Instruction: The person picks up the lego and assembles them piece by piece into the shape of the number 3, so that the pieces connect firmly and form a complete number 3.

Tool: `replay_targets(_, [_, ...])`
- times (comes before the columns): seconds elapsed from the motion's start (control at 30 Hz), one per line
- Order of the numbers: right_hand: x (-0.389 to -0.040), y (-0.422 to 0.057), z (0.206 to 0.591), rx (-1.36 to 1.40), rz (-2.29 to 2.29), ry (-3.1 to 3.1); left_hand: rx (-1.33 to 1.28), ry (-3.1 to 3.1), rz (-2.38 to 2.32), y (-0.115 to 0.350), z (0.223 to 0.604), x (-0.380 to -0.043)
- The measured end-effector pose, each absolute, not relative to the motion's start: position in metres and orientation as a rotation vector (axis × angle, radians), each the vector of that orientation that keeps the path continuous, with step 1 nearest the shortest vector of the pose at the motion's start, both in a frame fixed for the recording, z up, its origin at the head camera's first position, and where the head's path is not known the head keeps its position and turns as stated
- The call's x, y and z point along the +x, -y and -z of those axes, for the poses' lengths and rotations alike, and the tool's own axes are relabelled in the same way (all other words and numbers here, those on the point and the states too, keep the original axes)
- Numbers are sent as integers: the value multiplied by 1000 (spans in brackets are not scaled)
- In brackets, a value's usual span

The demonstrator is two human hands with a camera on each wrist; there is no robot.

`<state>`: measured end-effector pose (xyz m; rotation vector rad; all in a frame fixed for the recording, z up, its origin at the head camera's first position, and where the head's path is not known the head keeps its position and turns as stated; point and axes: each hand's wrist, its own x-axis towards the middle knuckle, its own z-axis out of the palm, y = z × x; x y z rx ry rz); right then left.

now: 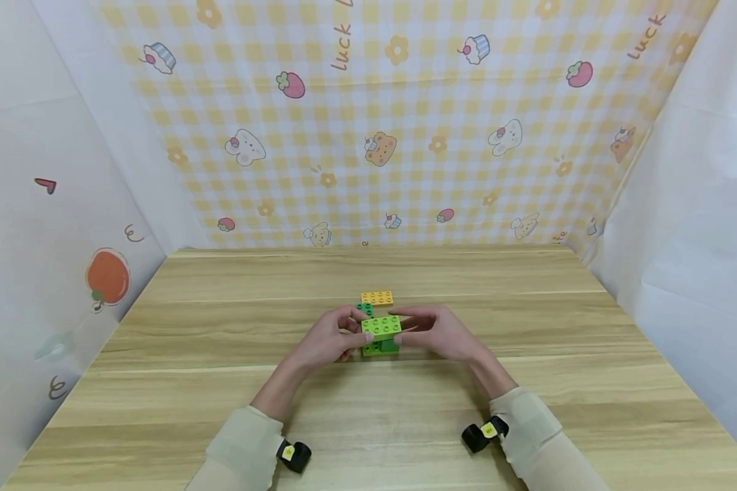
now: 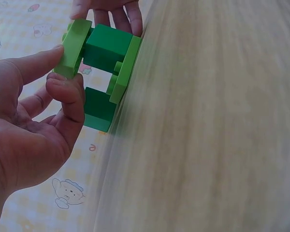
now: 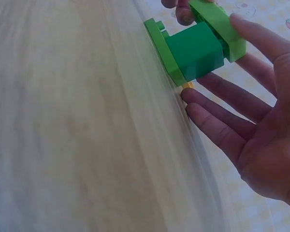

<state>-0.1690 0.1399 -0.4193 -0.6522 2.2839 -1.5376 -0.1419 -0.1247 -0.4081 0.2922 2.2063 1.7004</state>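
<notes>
A light green eight-stud brick (image 1: pixel 381 327) is held level between both hands. My left hand (image 1: pixel 328 339) pinches its left end with thumb and fingers. At its right end, the thumb of my right hand (image 1: pixel 437 332) lies on the front and the index finger reaches behind; the other fingers stretch out below in the right wrist view. Directly under this brick sits a dark green block (image 2: pixel 106 48) on the right part of a light green base plate (image 2: pixel 128 70). Studs show bare on the plate's left part.
A second dark green brick (image 1: pixel 366 309) lies behind the left fingers, partly hidden. Beyond it is a yellow-orange eight-stud piece (image 1: pixel 377 297). All rest on a wood-grain table (image 1: pixel 368 416), with a checked cloth (image 1: pixel 399 109) hanging behind.
</notes>
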Motion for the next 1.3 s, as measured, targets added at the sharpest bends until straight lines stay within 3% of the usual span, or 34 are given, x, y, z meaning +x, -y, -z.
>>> replay_targets(1.3, [-170, -141, 418, -629, 1490, -2333, 280, -2206, -1707, 125, 409, -143])
